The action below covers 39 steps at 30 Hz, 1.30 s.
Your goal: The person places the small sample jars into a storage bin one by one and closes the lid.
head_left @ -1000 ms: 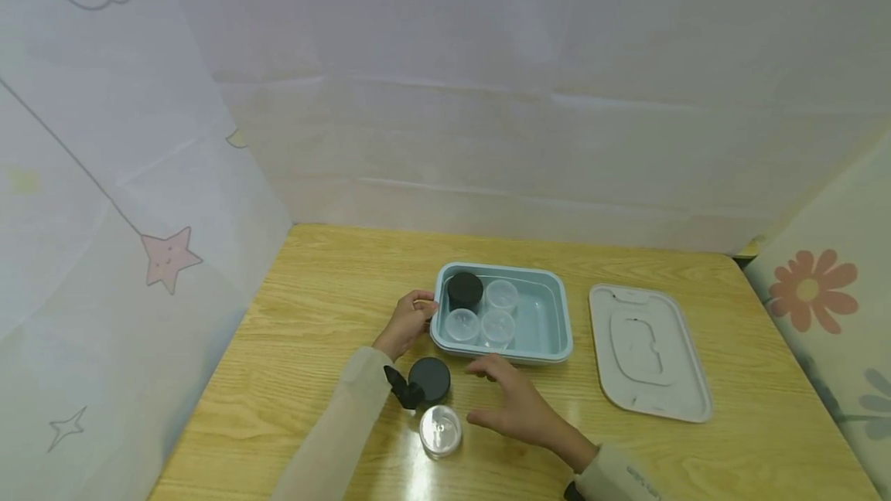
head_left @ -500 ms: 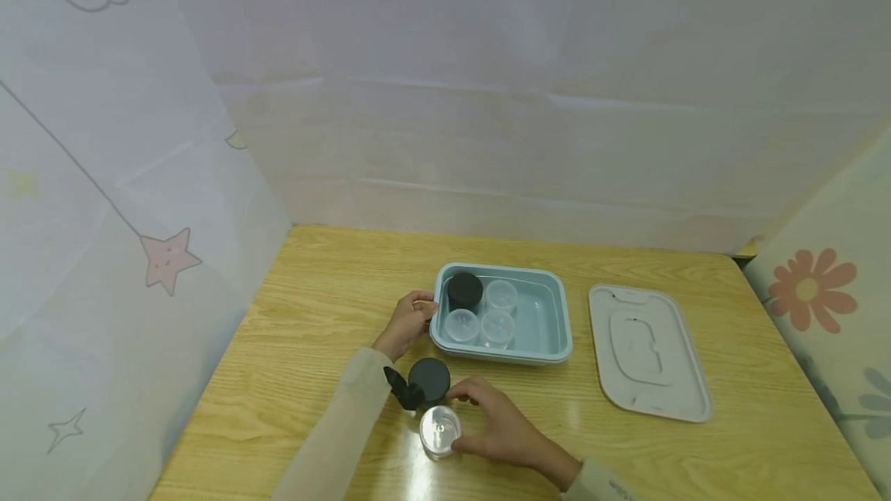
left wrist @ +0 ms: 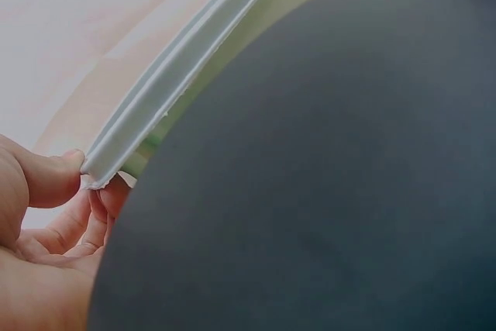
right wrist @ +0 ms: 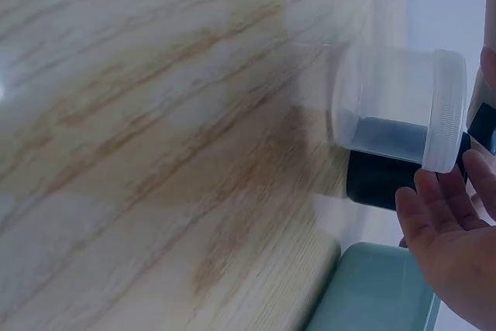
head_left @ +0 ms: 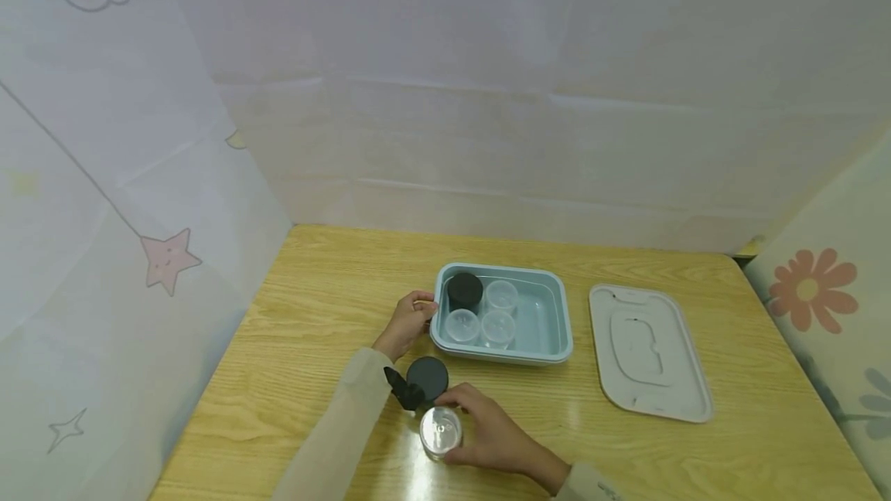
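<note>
My left hand (head_left: 406, 323) pinches the left rim of a light blue plastic tub (head_left: 546, 308); in the left wrist view the thumb lies on top of the rim (left wrist: 147, 106) and the fingers beneath. My right hand (head_left: 494, 435) grips a clear screw-top jar (head_left: 438, 447) by its lid, thumb at the near side and fingers at the far side. In the right wrist view the fingertips are at the jar's ribbed lid (right wrist: 448, 110). A black-lidded jar (head_left: 428, 377) stands just behind the clear one; its dark top (left wrist: 310, 160) fills much of the left wrist view.
Inside the tub, toward its left, stand a black jar (head_left: 465, 289) and three clear jars (head_left: 501, 294). To the tub's right a whitish rectangular lid (head_left: 643, 354) lies flat on the wooden table (head_left: 313, 292). Printed cloth (head_left: 487, 138) hangs behind and at both sides.
My right hand has moved left and nearer to me, from the space below the tub onto the clear jar, its fingers closing around the lid. My left hand has stayed on the tub's rim.
</note>
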Tool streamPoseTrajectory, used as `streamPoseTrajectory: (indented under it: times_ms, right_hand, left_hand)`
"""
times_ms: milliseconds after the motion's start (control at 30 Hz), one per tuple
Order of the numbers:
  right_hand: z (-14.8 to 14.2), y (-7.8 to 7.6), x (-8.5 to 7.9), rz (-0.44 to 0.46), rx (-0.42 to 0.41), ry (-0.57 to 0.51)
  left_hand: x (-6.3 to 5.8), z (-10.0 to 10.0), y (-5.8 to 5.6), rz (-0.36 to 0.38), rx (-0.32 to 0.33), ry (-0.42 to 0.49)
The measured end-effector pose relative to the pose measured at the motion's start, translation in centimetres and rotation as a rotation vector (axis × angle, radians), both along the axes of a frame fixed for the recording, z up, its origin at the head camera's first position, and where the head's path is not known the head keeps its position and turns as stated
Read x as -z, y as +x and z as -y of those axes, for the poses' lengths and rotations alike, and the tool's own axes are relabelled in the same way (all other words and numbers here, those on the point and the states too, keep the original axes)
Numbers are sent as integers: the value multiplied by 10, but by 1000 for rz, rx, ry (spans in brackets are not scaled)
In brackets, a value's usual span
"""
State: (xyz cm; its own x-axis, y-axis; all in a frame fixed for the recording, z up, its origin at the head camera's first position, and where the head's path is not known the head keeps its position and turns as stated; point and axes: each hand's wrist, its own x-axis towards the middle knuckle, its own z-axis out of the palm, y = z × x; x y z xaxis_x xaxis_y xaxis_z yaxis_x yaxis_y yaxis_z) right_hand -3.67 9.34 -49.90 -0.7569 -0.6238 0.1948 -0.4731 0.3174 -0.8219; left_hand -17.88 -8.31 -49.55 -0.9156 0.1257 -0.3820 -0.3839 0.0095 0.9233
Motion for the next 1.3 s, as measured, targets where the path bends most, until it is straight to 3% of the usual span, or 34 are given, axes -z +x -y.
streamPoseTrajectory:
  times_ms: [867,1300]
  right_hand:
    - [11,2,11,3,-13,45]
    - [4,1,6,9,36,69]
  left_hand:
    - [-2,0,1,-7,3,-17]
    - [2,2,-2,-9,8,-6]
